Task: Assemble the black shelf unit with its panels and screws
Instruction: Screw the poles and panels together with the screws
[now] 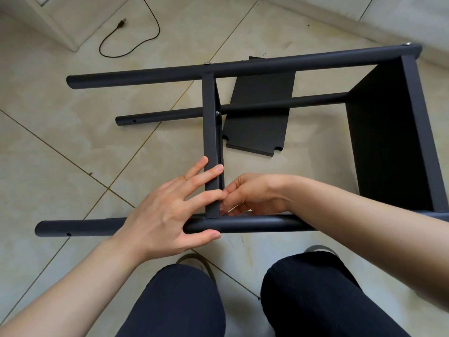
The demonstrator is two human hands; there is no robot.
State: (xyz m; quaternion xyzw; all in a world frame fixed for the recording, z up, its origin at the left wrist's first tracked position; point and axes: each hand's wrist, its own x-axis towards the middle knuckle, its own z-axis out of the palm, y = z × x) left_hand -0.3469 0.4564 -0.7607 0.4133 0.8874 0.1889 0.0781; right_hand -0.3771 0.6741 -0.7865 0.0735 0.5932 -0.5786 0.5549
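Observation:
The black shelf unit lies on its side on the tiled floor. Its near pole (255, 223) runs left to right in front of my knees, the far pole (218, 69) behind it, a lower pole (170, 115) between. A middle panel (211, 132) stands edge-on between the poles, and an end panel (388, 132) closes the right side. My left hand (170, 215) lies with straight fingers on the middle panel's edge, thumb under the near pole. My right hand (252, 193) has curled fingertips at the panel's inner corner; what they pinch is hidden.
A loose black panel (257, 122) with notched corners lies flat on the floor under the frame. A black cable (136, 45) with a plug loops at the back left. A white wall corner (60, 27) stands at the far left. My knees fill the bottom.

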